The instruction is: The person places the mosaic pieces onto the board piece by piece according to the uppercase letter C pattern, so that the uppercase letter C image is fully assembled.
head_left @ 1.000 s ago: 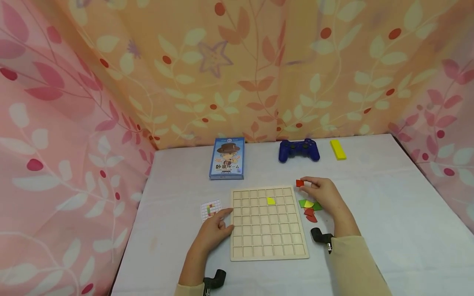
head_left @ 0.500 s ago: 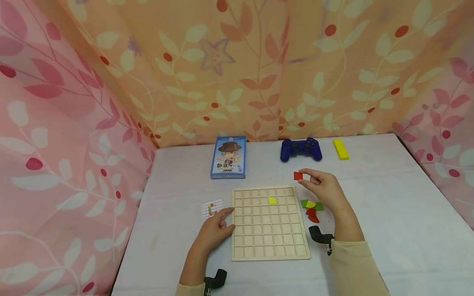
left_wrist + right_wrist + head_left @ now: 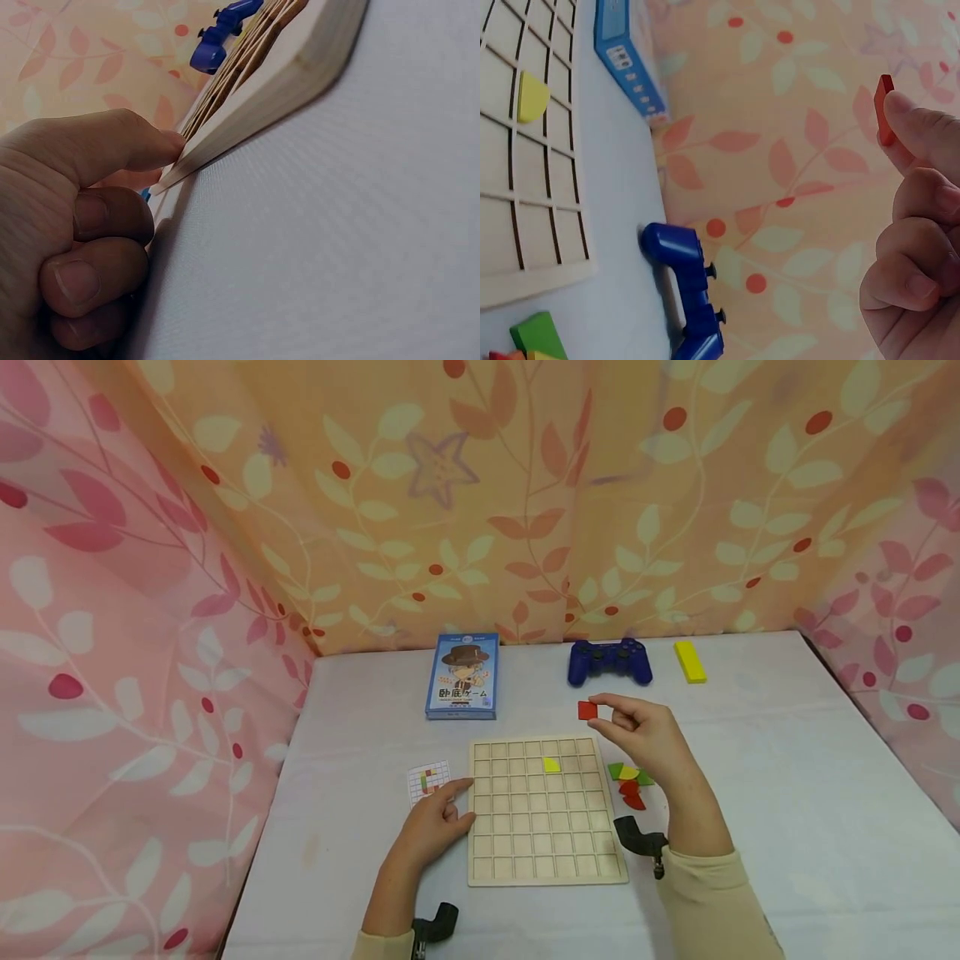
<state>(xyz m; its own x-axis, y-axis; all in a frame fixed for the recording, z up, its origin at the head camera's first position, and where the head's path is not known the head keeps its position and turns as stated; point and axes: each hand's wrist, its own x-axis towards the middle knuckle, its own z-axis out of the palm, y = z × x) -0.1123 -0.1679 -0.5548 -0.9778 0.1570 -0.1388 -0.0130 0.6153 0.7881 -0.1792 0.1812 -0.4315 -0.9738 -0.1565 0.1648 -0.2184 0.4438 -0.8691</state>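
My right hand (image 3: 641,735) pinches a red square tile (image 3: 587,710) between thumb and index finger, held above the table beyond the board's far right corner. In the right wrist view the tile (image 3: 883,112) appears nearly edge-on, with the other fingers curled below. A wooden grid board (image 3: 517,846) lies flat, and one yellow quarter-round tile (image 3: 552,765) sits in a cell near its far side. At the board's left edge rests my left hand (image 3: 430,828), thumb and index fingertip touching the rim. Its other fingers curl beneath in the left wrist view, not around the board (image 3: 300,71).
A printed pattern card (image 3: 429,779) lies partly behind the left hand. Right of the board sit loose green, yellow and red tiles (image 3: 632,797). Along the back are a blue game box (image 3: 462,677), a blue game controller (image 3: 610,662) and a yellow block (image 3: 690,662).
My right hand has lifted the red tile away from the loose tiles' side and moved it left and farther back. My left hand stays at the board's edge.
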